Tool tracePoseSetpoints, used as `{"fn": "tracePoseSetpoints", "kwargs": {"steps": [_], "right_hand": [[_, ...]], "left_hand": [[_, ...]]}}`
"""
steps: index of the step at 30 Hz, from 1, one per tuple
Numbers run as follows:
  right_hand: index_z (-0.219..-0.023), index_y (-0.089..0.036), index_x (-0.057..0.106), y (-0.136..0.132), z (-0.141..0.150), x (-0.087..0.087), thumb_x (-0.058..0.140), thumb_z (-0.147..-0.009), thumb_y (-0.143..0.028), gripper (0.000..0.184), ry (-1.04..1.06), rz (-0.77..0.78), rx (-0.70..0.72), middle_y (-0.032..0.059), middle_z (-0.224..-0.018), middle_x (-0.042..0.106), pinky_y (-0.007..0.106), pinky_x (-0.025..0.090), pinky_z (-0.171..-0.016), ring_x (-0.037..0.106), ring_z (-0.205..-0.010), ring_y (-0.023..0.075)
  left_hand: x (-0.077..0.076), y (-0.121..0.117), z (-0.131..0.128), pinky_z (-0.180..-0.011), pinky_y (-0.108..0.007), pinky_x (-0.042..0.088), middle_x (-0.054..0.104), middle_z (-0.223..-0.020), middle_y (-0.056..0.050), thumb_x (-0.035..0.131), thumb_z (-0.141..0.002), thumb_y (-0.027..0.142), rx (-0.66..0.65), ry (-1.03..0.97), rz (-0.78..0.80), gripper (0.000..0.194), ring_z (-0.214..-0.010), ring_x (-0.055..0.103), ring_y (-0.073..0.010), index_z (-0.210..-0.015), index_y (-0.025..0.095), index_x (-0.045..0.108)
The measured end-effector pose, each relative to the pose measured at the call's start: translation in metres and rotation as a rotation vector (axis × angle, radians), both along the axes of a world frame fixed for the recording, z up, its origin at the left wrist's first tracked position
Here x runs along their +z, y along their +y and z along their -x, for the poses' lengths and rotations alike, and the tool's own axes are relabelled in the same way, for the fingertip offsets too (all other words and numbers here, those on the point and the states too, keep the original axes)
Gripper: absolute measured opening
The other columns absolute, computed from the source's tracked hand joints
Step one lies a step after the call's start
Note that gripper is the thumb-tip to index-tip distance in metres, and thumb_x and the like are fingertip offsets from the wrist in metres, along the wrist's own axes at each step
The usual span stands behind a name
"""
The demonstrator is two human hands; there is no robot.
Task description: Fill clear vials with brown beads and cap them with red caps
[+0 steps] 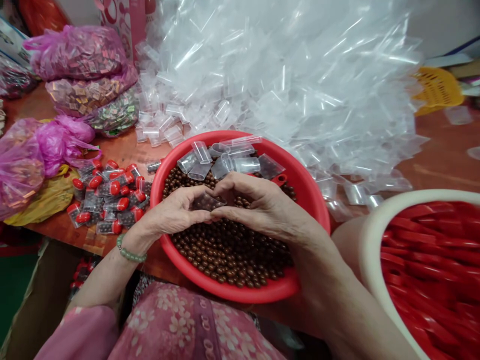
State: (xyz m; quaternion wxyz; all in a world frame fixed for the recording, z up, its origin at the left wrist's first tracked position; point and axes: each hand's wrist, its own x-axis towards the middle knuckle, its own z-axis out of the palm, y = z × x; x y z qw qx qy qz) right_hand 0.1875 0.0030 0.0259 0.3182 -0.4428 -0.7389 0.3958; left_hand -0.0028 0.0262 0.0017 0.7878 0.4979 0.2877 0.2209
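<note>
My left hand [170, 210], with a green bead bracelet [129, 250] at its wrist, grips a clear plastic tube [206, 202] with dark round beads in it. The thumb and fingers of my right hand [258, 205] close around the tube's right end, and the two hands meet there. Both are above a red basin [221, 294] of shiny brown beads [225, 255]. Several clear tubes without beads [245, 165] lie on the beads at the basin's far side, beside a small red plastic piece [279, 180]. My right fingers partly hide the tube's end.
A big heap of clear tubes [277, 90] rises behind the basin. Bead-filled tubes with red caps [108, 192] lie left. A cream bucket [369, 240] of red plastic parts [431, 260] stands right. Pink bags [78, 55] sit at the back left, a yellow basket [437, 87] at the back right.
</note>
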Motion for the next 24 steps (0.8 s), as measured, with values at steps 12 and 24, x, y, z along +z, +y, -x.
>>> {"fn": "tracePoseSetpoints", "kwargs": {"steps": [12,24], "right_hand": [[-0.087,-0.021,0.056,-0.017,-0.009,0.005,0.070,-0.082,-0.036,0.021,0.037,0.081,-0.086,-0.0010,-0.076,0.059,0.024,0.046,-0.063,0.055,-0.067,0.0125],[-0.088,-0.020,0.064,-0.019,-0.082,-0.011,0.058,-0.086,-0.022,0.007,-0.649,-0.126,-0.489,0.0081,-0.088,0.071,0.035,0.046,-0.076,0.064,-0.084,0.0239]], "left_hand": [[0.009,0.001,0.008,-0.077,-0.026,0.049,0.067,-0.084,-0.002,0.074,-0.075,0.025,0.107,0.054,-0.021,0.025,-0.076,0.062,-0.0118,-0.095,0.014,0.064],[0.013,0.004,0.008,-0.082,-0.025,0.048,0.073,-0.087,-0.003,0.075,-0.077,0.032,0.119,0.197,-0.132,0.027,-0.083,0.066,-0.0136,-0.100,0.017,0.070]]}}
